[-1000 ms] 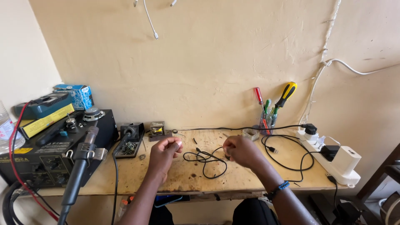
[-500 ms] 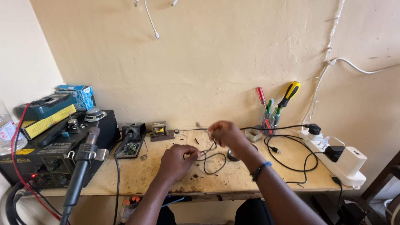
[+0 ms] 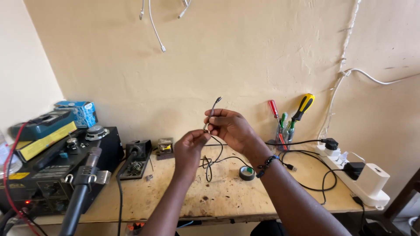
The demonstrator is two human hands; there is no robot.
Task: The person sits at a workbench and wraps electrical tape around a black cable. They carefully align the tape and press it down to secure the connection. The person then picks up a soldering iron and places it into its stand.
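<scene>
My right hand (image 3: 232, 126) is raised above the wooden bench (image 3: 223, 196) and pinches a thin black cable (image 3: 213, 110) whose metal end sticks up past the fingers. My left hand (image 3: 191, 146) is just below and left of it, fingers closed on the same cable. The rest of the cable hangs down in loops (image 3: 210, 164) to the bench top. A beaded bracelet (image 3: 266, 165) sits on my right wrist.
A roll of black tape (image 3: 247, 173) lies by my right forearm. A black rework station (image 3: 57, 175) with a hot-air handle (image 3: 81, 192) fills the left. A soldering stand (image 3: 136, 158), a screwdriver cup (image 3: 284, 131) and a white power strip (image 3: 358, 175) also stand here.
Both hands have lifted off the bench with the cable. The right hand rose highest and the left hand came up under it; the view has shifted closer.
</scene>
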